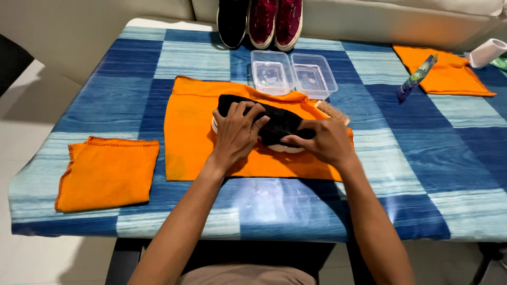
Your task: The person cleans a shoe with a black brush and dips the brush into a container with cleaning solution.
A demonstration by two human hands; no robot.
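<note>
Blue checked tablecloth (132, 95) covers the table; frame centre, a black low-top shoe w/ white sole (280, 124) lies on a spread orange cloth (190, 137), prob. to catch dirt. Left hand (235, 132) & right hand (322, 141) both grip it, steadying.

Head view; looks steeply down; close

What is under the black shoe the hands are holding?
The black shoe lies on an orange cloth spread over the blue checked table. Both hands cover much of the shoe, and the cloth beneath it is hidden.
</note>
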